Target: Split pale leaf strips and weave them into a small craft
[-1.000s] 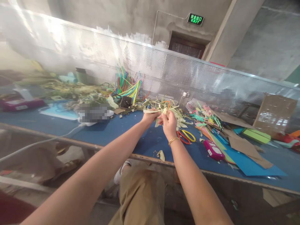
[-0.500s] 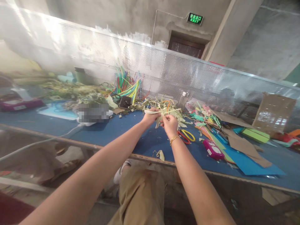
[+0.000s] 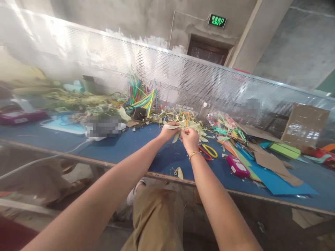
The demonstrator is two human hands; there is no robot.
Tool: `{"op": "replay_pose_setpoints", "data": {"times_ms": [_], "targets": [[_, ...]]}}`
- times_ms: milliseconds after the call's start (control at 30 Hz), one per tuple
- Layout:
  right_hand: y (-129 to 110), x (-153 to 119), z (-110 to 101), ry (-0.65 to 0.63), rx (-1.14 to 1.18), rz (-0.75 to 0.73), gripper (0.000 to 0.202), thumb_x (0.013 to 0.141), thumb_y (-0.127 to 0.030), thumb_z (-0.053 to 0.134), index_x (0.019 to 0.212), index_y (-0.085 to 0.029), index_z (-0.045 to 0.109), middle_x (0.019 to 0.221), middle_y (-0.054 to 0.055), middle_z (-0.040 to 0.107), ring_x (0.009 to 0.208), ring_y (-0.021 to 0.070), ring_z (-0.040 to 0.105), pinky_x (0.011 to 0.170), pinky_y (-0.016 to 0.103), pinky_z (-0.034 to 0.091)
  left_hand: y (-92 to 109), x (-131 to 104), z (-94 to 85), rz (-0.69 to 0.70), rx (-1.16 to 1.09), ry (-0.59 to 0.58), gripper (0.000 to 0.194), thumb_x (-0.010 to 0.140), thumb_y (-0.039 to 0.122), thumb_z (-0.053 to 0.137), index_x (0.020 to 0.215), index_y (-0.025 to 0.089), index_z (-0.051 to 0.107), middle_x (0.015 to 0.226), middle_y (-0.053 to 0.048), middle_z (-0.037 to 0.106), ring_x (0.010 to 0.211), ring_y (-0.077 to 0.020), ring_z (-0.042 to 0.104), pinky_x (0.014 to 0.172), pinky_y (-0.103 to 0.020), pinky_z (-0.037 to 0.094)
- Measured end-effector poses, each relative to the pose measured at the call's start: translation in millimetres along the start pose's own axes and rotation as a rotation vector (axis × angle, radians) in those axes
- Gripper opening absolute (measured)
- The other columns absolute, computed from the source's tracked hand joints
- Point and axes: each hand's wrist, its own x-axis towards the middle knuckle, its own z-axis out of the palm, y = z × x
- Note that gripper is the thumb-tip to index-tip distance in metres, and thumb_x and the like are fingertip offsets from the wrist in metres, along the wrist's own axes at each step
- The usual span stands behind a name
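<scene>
Over the blue table, my left hand (image 3: 169, 132) is closed around a pale green leaf-like strip (image 3: 171, 127), whose end sticks out to the left. Close beside it, touching or nearly so, my right hand (image 3: 190, 138) pinches with thumb and forefinger; what lies between the fingertips is too small to make out. Just behind both hands spreads a heap of similar pale strips (image 3: 200, 134). An orange strand (image 3: 187, 118) stands among them. Red-orange and yellow loops (image 3: 210, 151) lie right of my right wrist.
A purple box (image 3: 237, 166), blue sheets (image 3: 285, 181) and cardboard (image 3: 277, 164) lie at right. Colourful stems (image 3: 142, 96) stand behind, left of a clear bottle (image 3: 204, 111). A white power strip (image 3: 119, 128) trails a cable at left. Perforated metal panel (image 3: 167, 69) borders the back.
A thin pale strip that stretched rightward above my right hand no longer shows there. The strip in my left hand looks broader and turned. Both hands have barely moved.
</scene>
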Motion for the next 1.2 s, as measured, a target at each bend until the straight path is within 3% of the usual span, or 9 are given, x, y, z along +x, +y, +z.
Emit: {"op": "replay_pose_setpoints", "data": {"times_ms": [333, 667, 867, 1067, 1200], "targets": [[-3, 1, -1, -0.066, 0.066, 0.034, 0.021, 0.075, -0.039, 0.056, 0.066, -0.02, 0.062, 0.053, 0.001, 0.063, 0.04, 0.0149, 0.053, 0.042, 0.026, 0.041, -9, 3, 0.0, 0.029, -0.006, -0.034, 0.008, 0.07, 0.023, 0.068, 0.076, 0.018, 0.068, 0.074, -0.003, 0.063, 0.068, -0.0132, 0.054, 0.061, -0.023, 0.041], [8, 5, 2, -0.077, 0.155, 0.069, 0.032, 0.076, -0.046, 0.055, 0.078, -0.017, 0.067, 0.054, 0.0, 0.061, 0.041, 0.0117, 0.047, 0.043, 0.023, 0.036, -7, 2, -0.4, 0.045, -0.002, -0.068, 0.021, 0.072, 0.031, 0.066, 0.085, 0.015, 0.067, 0.081, -0.006, 0.066, 0.071, -0.015, 0.057, 0.065, -0.027, 0.045], [10, 5, 1, -0.078, 0.149, 0.0, 0.026, 0.074, -0.042, 0.057, 0.068, -0.018, 0.066, 0.05, -0.002, 0.057, 0.043, 0.011, 0.045, 0.047, 0.023, 0.036, -8, 2, -1.3, 0.05, 0.01, -0.076, 0.021, 0.072, 0.032, 0.065, 0.085, 0.016, 0.067, 0.081, -0.006, 0.066, 0.073, -0.0157, 0.057, 0.064, -0.026, 0.044], [8, 7, 3, -0.08, 0.303, 0.148, 0.02, 0.069, -0.038, 0.061, 0.068, -0.018, 0.065, 0.045, -0.006, 0.048, 0.039, 0.009, 0.036, 0.042, 0.023, 0.03, -6, 2, -1.6, 0.069, 0.025, -0.091, 0.019, 0.072, 0.029, 0.064, 0.085, 0.016, 0.067, 0.083, -0.006, 0.066, 0.073, -0.0159, 0.058, 0.066, -0.027, 0.045], [6, 7, 4, -0.096, 0.347, 0.17, 0.017, 0.067, -0.036, 0.062, 0.065, -0.018, 0.064, 0.043, -0.007, 0.046, 0.039, 0.008, 0.034, 0.041, 0.022, 0.028, -8, 1, -0.6, 0.065, 0.019, -0.076, 0.015, 0.073, 0.027, 0.062, 0.083, 0.015, 0.066, 0.078, -0.005, 0.064, 0.071, -0.0154, 0.057, 0.067, -0.028, 0.045]]}}
